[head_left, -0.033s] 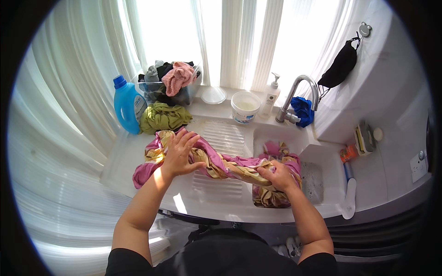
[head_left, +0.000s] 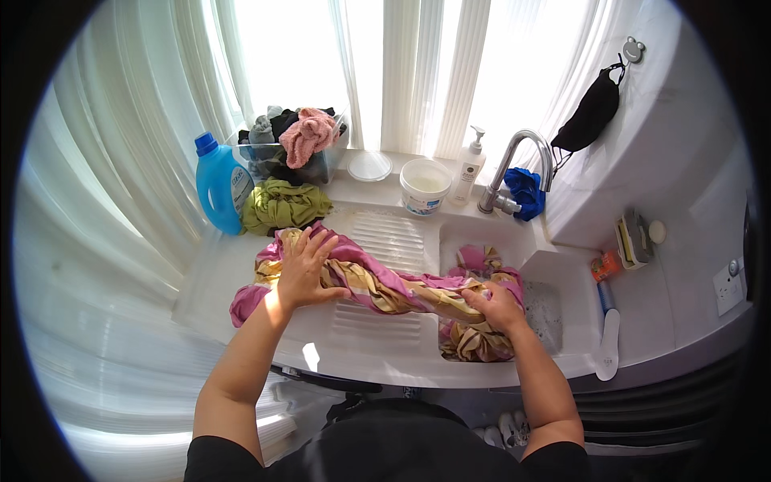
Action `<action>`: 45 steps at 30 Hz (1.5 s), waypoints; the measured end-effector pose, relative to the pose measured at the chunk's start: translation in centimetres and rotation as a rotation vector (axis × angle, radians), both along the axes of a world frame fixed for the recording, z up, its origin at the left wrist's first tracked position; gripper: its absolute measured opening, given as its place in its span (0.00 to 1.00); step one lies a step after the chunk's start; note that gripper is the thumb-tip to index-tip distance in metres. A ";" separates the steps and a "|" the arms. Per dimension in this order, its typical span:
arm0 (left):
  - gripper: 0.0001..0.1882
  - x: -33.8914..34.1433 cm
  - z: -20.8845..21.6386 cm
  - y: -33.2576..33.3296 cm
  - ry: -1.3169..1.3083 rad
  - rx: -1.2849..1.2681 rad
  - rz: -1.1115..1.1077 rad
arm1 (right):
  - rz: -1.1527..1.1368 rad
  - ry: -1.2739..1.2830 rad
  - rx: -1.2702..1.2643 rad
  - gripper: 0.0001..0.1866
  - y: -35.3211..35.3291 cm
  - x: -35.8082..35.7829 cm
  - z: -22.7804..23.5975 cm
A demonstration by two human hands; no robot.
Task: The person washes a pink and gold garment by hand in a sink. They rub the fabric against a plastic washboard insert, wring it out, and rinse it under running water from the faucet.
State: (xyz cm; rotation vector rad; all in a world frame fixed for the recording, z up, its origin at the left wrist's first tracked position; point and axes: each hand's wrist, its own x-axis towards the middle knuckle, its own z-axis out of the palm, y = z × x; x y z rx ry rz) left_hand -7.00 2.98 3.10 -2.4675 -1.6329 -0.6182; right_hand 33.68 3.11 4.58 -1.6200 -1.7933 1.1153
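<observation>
A long twisted cloth [head_left: 381, 289], pink with yellow and brown stripes, stretches across the white ribbed washboard [head_left: 389, 241] into the sink basin [head_left: 546, 309]. My left hand [head_left: 303, 271] presses on its bunched left part, fingers spread and palm down. Toward the basin, my right hand [head_left: 495, 307] is closed round the twisted length, thumb on top. More of the same cloth lies heaped in the basin below and beyond that hand. Suds or water drops show on the basin's right side.
Behind the cloth stand a blue detergent bottle [head_left: 215, 189], a green cloth [head_left: 285, 205], a clear bin [head_left: 321, 165] of clothes, a white tub [head_left: 425, 189], a pump bottle [head_left: 466, 173] and a chrome faucet [head_left: 502, 173]. A white-handled brush [head_left: 609, 345] lies at the right rim.
My right hand has shifted slightly right with its grip on the cloth. My left hand has slid a little left on the bunched end. The cloth between them looks slightly more rolled.
</observation>
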 end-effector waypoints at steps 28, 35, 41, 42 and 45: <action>0.38 39.7 -2.1 11.1 -0.479 -0.598 -0.198 | -0.742 -0.569 -0.225 0.43 0.8 23.6 -5.0; 0.38 48.5 -11.7 8.0 0.269 -0.342 -0.455 | -0.400 -0.754 -0.703 0.44 1.1 26.6 -14.0; 0.22 52.9 -18.8 9.4 0.488 -0.398 -0.432 | -0.017 -0.963 -0.758 0.33 2.7 29.5 -29.6; 0.21 54.0 -18.4 9.6 0.531 -0.449 -0.457 | 0.007 -1.020 -0.702 0.32 2.1 31.0 -32.4; 0.22 53.3 -18.3 10.9 0.556 -0.585 -0.392 | -0.627 -0.640 -0.356 0.28 4.9 27.6 -28.0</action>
